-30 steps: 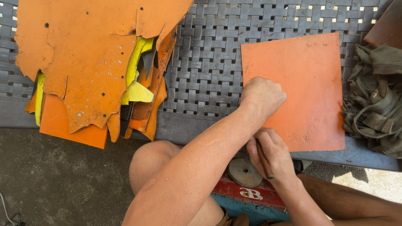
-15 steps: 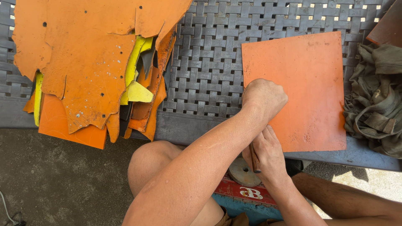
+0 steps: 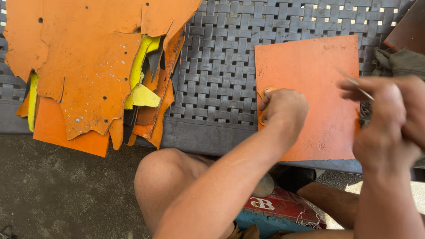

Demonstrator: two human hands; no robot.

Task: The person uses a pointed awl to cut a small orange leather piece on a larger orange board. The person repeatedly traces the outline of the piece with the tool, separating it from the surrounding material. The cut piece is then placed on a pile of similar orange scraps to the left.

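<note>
My left hand (image 3: 283,108) presses down on a small orange cut-out piece (image 3: 264,95) at the left edge of a square orange board (image 3: 318,79). The board lies flat on a dark woven bench (image 3: 217,66). My right hand (image 3: 385,119) is raised over the board's right edge and is blurred. Its fingers are closed on a thin, pale, blade-like tool (image 3: 354,82) whose tip points up and to the left. The two hands are apart, with bare board between them.
A pile of ragged orange and yellow sheet scraps (image 3: 88,66) covers the bench's left side. Olive cloth (image 3: 398,62) lies bunched at the right. By my knee (image 3: 168,186) sit a red-and-blue tin (image 3: 283,206) and a round grey disc (image 3: 265,186). Below the bench is a concrete floor (image 3: 53,194).
My right hand has risen from beside the disc near my lap to the board's right edge, now with the thin tool. My left hand has stayed on the board.
</note>
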